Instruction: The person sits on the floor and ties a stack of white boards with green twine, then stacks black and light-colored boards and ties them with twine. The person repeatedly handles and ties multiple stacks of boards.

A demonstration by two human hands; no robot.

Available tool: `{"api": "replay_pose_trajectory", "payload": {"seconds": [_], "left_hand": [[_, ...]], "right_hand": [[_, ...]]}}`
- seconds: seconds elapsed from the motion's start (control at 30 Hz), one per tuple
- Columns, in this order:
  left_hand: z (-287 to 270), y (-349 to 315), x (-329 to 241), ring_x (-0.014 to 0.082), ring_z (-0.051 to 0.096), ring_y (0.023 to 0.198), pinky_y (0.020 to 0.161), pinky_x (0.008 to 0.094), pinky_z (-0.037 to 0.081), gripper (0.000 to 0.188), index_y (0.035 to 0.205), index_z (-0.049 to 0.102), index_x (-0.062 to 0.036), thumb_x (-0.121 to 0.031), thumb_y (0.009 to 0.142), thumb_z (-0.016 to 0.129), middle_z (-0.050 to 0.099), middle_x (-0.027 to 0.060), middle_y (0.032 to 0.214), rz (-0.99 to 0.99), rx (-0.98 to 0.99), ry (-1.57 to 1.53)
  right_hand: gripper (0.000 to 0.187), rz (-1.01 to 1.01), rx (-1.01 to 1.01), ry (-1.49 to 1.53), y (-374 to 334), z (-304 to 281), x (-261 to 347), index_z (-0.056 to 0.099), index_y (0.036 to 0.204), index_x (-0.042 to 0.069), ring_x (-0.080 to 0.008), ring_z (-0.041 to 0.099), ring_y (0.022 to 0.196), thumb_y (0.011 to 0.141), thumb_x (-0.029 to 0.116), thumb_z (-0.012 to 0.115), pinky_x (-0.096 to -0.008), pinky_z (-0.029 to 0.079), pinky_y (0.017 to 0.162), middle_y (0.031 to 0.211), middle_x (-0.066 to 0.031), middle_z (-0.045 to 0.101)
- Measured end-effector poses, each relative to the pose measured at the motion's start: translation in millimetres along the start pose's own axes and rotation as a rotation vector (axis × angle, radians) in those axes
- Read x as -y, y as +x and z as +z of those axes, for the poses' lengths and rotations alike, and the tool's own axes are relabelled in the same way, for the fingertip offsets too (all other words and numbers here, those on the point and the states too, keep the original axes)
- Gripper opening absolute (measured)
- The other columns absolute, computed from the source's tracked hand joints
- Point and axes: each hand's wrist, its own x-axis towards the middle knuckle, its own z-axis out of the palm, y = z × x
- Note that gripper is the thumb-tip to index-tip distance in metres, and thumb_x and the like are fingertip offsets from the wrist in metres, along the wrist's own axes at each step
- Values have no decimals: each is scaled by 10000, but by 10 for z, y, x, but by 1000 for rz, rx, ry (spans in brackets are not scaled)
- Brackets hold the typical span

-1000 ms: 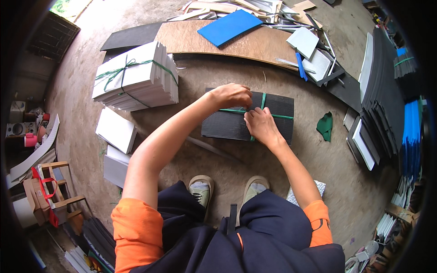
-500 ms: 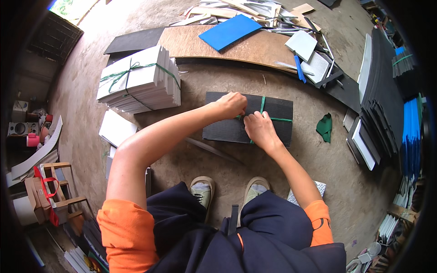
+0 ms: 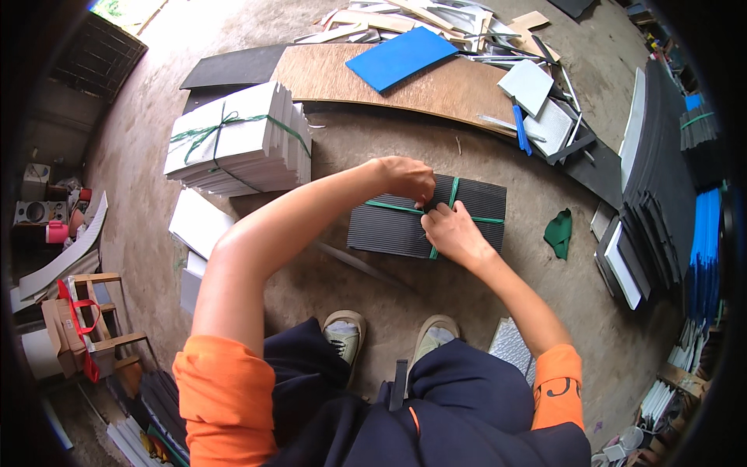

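Left hand (image 3: 408, 177) and right hand (image 3: 457, 233) bent close together, fingers curled, over the green twine (image 3: 489, 220) crossing a black ribbed stack (image 3: 381, 231) on the concrete floor (image 3: 595, 342); whether either hand gripped the strand could not be told. Left of the stack sat loose white blocks (image 3: 202, 222) and a white bundle (image 3: 226, 124) tied in green. Beyond the stack, a blue panel (image 3: 401, 57) lay on a brown board (image 3: 467, 89). Right of the stack were a green cloth (image 3: 557, 233) and, farther out, upright black sheets (image 3: 661, 159).
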Motion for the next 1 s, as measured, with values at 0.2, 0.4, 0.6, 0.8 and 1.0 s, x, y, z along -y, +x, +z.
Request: {"api": "replay_pose_trajectory", "payload": {"seconds": [0.2, 0.4, 0.6, 0.8, 1.0], "left_hand": [[15, -26, -213, 217, 641, 660, 650, 337, 502, 173, 812, 701, -81, -202, 695, 656, 661, 118, 715, -515, -34, -427], [469, -136, -693, 112, 594, 650, 613, 270, 479, 240, 897, 677, 0, -211, 786, 648, 649, 70, 708, -990, -660, -1119], [760, -42, -1075, 216, 602, 640, 639, 307, 478, 128, 876, 661, -8, -92, 785, 631, 614, 114, 745, -877, -1244, -772], [916, 156, -1213, 262, 559, 752, 635, 363, 458, 110, 837, 624, -41, -47, 731, 652, 579, 82, 782, -900, -1414, -367], [932, 178, -1202, 255, 575, 727, 632, 350, 458, 104, 837, 631, -25, -61, 741, 651, 584, 94, 773, -983, -1415, -450]], "right_hand": [[101, 99, -12, -54, -32, 49, 107, 538, 793, 92, -172, 493, 818, 742, 163, 588, -348, 377, 695, 767, -19, 513], [113, 54, -147, 63, -60, -34, 91, 541, 815, 69, -201, 511, 825, 754, 156, 579, -355, 394, 697, 780, -54, 534], [167, 307, -75, 662, 46, -87, -115, 575, 782, 26, -305, 561, 725, 811, 179, 515, -390, 433, 651, 732, -137, 573], [287, 466, 166, 865, 213, -89, -164, 574, 748, -8, -369, 581, 716, 831, 237, 450, -411, 442, 648, 714, -216, 575], [242, 532, 186, 975, 272, -175, -153, 576, 777, -3, -295, 586, 643, 847, 215, 499, -375, 456, 641, 718, -181, 586]]}}
